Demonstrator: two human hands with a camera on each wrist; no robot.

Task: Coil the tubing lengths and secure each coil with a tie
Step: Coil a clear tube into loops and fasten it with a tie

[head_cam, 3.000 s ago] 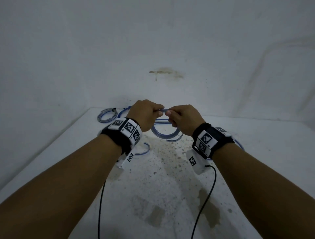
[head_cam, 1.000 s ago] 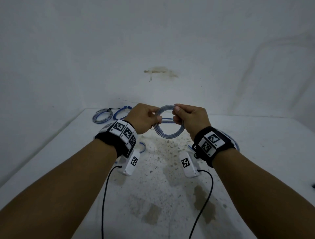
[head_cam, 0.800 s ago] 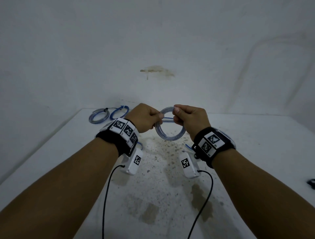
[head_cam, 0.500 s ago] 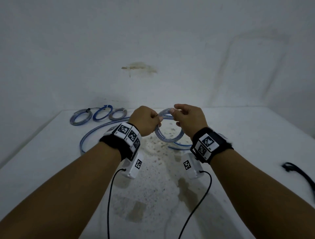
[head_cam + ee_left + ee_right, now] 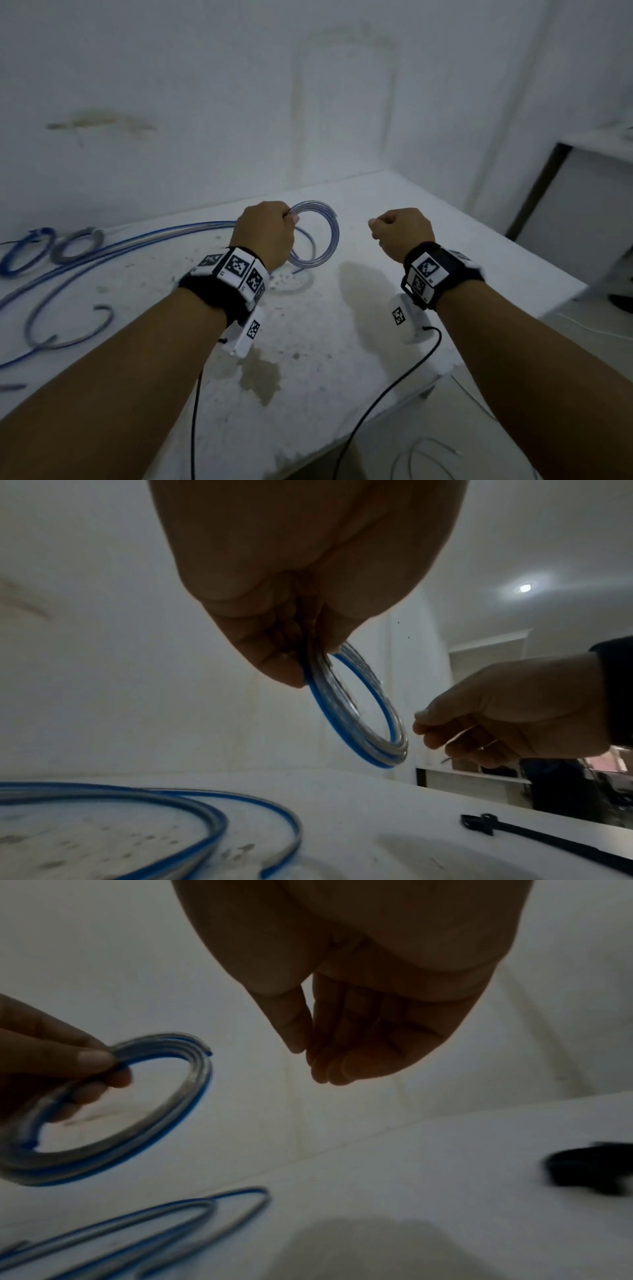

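My left hand [image 5: 287,219] grips a small coil of clear, blue-striped tubing [image 5: 334,240] at its top left, above the white table [image 5: 342,377]. In the left wrist view the left hand's fingertips [image 5: 291,669] pinch the coil [image 5: 397,750], which hangs on edge. My right hand [image 5: 376,228] hovers to the right of the coil, clear of it. Its fingers are curled with the thumb against them, and the right wrist view shows nothing between them [image 5: 308,1056]. Black cable ties [image 5: 514,840] lie on the table to the right, blurred in the right wrist view [image 5: 589,1172].
Long loose tubing [image 5: 102,253] curves over the table's left side, with shorter curved pieces [image 5: 68,329] nearer me. Two small coils [image 5: 77,245] sit at the far left. The table's right edge [image 5: 513,274] is close to my right wrist. The wall stands behind.
My right hand has let go of the coil and moved off to the right. The left hand now holds the coil alone. My head has turned right, shifting the other tubing to the left.
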